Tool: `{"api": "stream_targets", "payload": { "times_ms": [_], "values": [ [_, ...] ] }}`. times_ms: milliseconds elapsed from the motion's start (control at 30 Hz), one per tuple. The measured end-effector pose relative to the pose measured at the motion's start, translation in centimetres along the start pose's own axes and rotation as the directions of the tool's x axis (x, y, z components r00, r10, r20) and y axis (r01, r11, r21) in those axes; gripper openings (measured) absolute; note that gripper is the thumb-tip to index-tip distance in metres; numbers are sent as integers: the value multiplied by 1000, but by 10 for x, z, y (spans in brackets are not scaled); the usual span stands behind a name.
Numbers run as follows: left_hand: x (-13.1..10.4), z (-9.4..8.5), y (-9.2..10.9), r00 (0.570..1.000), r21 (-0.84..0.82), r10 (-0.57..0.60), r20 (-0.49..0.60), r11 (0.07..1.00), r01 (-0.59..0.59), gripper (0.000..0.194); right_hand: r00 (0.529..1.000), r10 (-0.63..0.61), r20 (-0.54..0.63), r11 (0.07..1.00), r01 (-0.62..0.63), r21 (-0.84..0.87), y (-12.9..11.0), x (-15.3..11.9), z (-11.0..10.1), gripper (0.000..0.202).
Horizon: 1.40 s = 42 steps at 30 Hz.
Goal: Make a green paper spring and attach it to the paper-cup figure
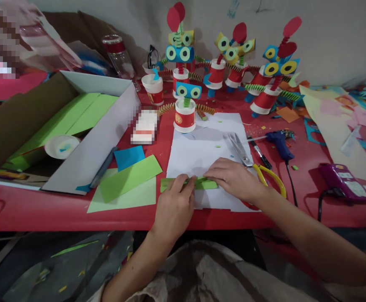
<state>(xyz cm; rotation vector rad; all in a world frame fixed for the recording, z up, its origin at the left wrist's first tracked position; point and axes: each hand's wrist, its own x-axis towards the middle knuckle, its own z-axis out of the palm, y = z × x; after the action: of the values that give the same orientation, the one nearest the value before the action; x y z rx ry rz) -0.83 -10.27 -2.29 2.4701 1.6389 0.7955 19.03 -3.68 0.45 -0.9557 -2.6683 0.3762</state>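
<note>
A green paper strip (167, 184) lies crosswise on white sheets (201, 155) near the table's front edge. My left hand (175, 205) presses its bent fingers onto the middle of the strip, where the paper looks folded. My right hand (233, 178) pinches and presses the strip's upper edge toward its right end. The fingertips of both hands partly hide the fold. Just beyond my right hand rest open scissors (241, 151) with yellow handles. A paper-cup figure (185, 115) with a blue eye piece and folded arms stands at the far side of the sheets.
Several cup figures (217, 73) stand along the wall. A box (126, 100) with green paper is at left, beside blue and green sheets (131, 176). A marker (260, 153), a blue glue gun (280, 144) with a cord and a purple device (341, 182) lie at right.
</note>
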Motion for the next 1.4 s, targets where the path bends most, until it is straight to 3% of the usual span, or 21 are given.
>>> {"api": "stream_targets", "payload": {
  "times_ms": [200, 467, 767, 933, 1167, 1300, 1400],
  "values": [
    [1, 0, -1, 999, 21, 35, 0, 999, -35, 29, 986, -130, 104, 950, 154, -273, -3, -12, -5, 29],
    [1, 0, 1, 1000, 35, 27, -11, 999, -26, 27, 983, -153, 102, 940, 176, -293, -6, -15, -5, 29],
    [2, 0, 2, 999, 68, 37, -6, 997, -36, 28, 973, -132, 190, 928, 189, -321, -5, -15, -6, 27],
    [1, 1, 3, 999, 106, 48, 18, 993, -50, 32, 996, -19, 84, 957, 43, -288, -22, -19, -3, 35],
    [0, -2, -3, 999, 113, 35, 38, 993, -39, 29, 984, 175, -9, 949, -171, -266, -62, -28, 28, 51],
    [-2, -10, -16, 993, 88, 104, 49, 990, -108, 33, 976, 215, -25, 941, -214, -264, -64, -32, 32, 46],
    [0, -18, -24, 976, 105, 179, 123, 976, -193, 39, 979, 202, -39, 944, -205, -257, -63, -30, 29, 45]
  ]
}}
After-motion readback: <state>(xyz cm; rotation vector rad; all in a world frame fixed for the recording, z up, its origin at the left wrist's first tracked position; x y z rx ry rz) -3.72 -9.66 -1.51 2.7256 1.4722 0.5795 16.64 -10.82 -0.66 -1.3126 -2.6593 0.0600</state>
